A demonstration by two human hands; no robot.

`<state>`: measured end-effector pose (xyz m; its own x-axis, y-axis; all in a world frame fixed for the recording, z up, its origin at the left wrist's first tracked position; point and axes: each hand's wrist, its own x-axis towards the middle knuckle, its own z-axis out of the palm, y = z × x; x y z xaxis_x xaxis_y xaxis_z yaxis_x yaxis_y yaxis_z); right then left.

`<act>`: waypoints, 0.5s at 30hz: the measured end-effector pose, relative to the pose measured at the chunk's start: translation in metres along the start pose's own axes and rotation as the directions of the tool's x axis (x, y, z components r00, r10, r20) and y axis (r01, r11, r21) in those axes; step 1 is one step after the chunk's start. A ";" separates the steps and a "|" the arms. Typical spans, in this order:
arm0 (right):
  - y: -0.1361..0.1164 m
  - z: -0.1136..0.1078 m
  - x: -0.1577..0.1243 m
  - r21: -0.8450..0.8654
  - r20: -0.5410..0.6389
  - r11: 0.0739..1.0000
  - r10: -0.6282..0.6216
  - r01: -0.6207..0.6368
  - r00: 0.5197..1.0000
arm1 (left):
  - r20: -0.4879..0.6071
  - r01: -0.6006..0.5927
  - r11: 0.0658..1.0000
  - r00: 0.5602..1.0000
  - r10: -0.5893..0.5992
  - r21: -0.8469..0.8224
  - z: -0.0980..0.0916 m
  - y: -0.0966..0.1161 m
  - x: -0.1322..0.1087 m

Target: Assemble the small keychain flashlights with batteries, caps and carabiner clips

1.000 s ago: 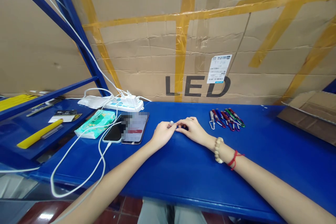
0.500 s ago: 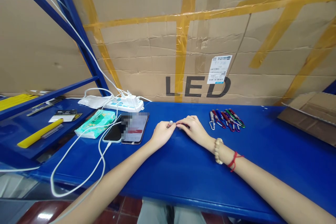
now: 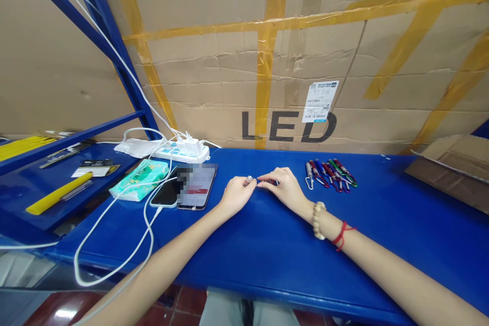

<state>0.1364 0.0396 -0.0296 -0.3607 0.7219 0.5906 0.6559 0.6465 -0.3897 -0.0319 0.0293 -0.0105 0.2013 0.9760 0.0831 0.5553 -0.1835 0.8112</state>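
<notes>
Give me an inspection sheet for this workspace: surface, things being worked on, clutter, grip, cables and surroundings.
Surface: blue tabletop, white specks near the back edge.
Job's things: small silver-ended object, mostly hidden; colored tubes with carabiner clips, grouped to the right.
Clutter: two phones and a green packet, left.
Grip: left hand closed on the object; right hand beside it, something reddish underneath, unclear whether held.
Cables: white cables loop over the left side; one plugs into a phone.
Surroundings: taped cardboard marked LED behind; cardboard box right.
</notes>
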 end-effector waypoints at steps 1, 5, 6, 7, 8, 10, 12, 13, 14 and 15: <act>0.000 0.000 0.000 0.000 0.001 1.000 0.000 0.000 1.000 | 0.000 0.000 1.000 1.000 0.000 0.000 0.000 0.000 0.000; 0.000 0.000 0.001 0.008 -0.006 1.000 -0.002 0.002 1.000 | -0.003 0.000 1.000 1.000 0.000 0.003 0.000 0.002 0.000; 0.000 0.000 0.001 0.012 -0.010 1.000 -0.004 0.004 1.000 | -0.004 0.001 1.000 1.000 -0.001 0.005 0.000 0.002 -0.001; 0.001 0.000 0.001 0.015 -0.013 1.000 -0.006 0.006 1.000 | -0.005 0.002 1.000 1.000 -0.002 0.007 0.000 0.002 -0.001; 0.001 0.000 0.001 0.019 -0.016 1.000 -0.009 0.009 1.000 | -0.005 0.003 1.000 1.000 -0.003 0.009 -0.001 0.002 -0.001; 0.001 0.001 0.000 0.020 -0.013 1.000 -0.015 0.015 1.000 | -0.005 0.004 1.000 1.000 -0.004 0.013 -0.001 0.002 -0.001; 0.002 0.001 0.000 0.011 -0.003 1.000 -0.020 0.020 1.000 | -0.005 0.003 1.000 1.000 -0.003 0.017 -0.001 0.002 -0.001; 0.002 0.002 0.000 0.001 -0.001 1.000 -0.023 0.023 1.000 | -0.005 0.002 1.000 1.000 -0.002 0.019 -0.001 0.001 -0.001; 0.003 0.002 0.000 -0.010 -0.002 1.000 -0.024 0.024 1.000 | -0.006 0.001 1.000 1.000 -0.001 0.020 -0.001 0.001 0.000; 0.003 0.003 0.000 -0.021 -0.005 0.999 -0.024 0.024 1.000 | -0.007 0.000 1.000 1.000 0.000 0.022 -0.001 0.001 0.000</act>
<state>0.1366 0.0422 -0.0326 -0.3731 0.7046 0.6036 0.6609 0.6584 -0.3601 -0.0320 0.0294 -0.0095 0.1957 0.9768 0.0871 0.5728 -0.1859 0.7983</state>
